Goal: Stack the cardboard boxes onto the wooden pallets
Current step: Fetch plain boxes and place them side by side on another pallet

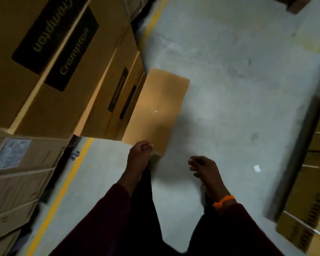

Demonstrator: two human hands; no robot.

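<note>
Curled left hand [139,156] grips floor box [159,108] beside stacked boxes [63,80]; right hand [203,169] spread.

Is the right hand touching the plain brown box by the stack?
Apart. The head view shows grey floor between the right hand and the plain brown box; the hand's fingers are spread, holding nothing.

"Crompton" reads twice on black panels of the stacked boxes [50,58] up-left of the left hand [139,154]; the white sticker [10,154] is too blurred to read.

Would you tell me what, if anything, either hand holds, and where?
The right hand holds nothing; the left hand curls at the plain brown cardboard box, near corner; grip unclear.
</note>
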